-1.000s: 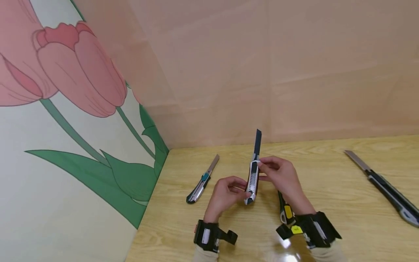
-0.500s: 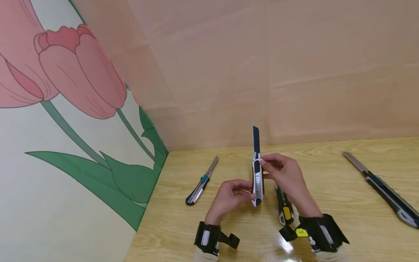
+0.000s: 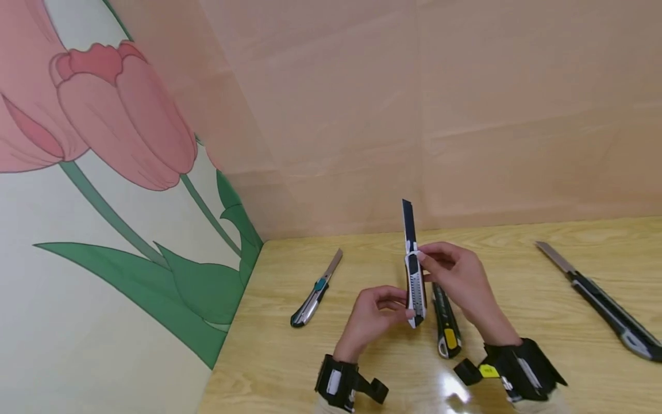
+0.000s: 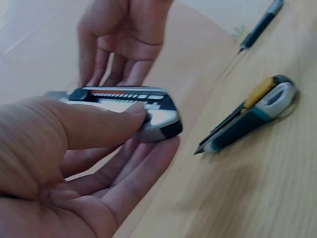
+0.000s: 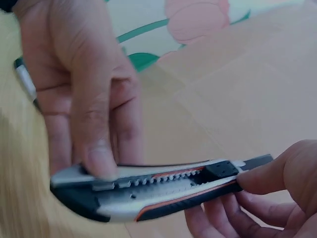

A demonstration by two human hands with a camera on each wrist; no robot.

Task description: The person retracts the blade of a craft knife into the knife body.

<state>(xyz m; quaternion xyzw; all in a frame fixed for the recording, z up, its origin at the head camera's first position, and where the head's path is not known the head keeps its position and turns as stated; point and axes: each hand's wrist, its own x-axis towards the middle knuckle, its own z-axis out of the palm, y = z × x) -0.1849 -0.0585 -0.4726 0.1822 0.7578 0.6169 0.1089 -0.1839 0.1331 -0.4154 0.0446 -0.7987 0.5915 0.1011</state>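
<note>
Between both hands a silver-and-black utility knife [image 3: 416, 290] with orange trim is held up off the table, its dark blade [image 3: 409, 224] extended and pointing away. My left hand [image 3: 374, 316] pinches the butt end between thumb and fingers. Up by the blade end, my right hand [image 3: 457, 276] pinches the front of the body, thumb beside the black slider [image 5: 221, 170]. Under the right hand lies a black-and-yellow utility knife [image 3: 446, 325] on the table. Left of the hands rests a smaller silver utility knife [image 3: 312, 302] with a teal slider and its blade out.
A large black-and-grey utility knife [image 3: 607, 307] with extended blade lies at the right of the wooden table [image 3: 269, 368]. Behind the table stands a pink-covered wall [image 3: 331, 115]; a tulip-painted panel [image 3: 119, 230] rises at the left.
Both hands and the held knife have shifted slightly to the right, and the knife's tilt has changed. More of the black-and-yellow knife now shows. The blade stays extended.
</note>
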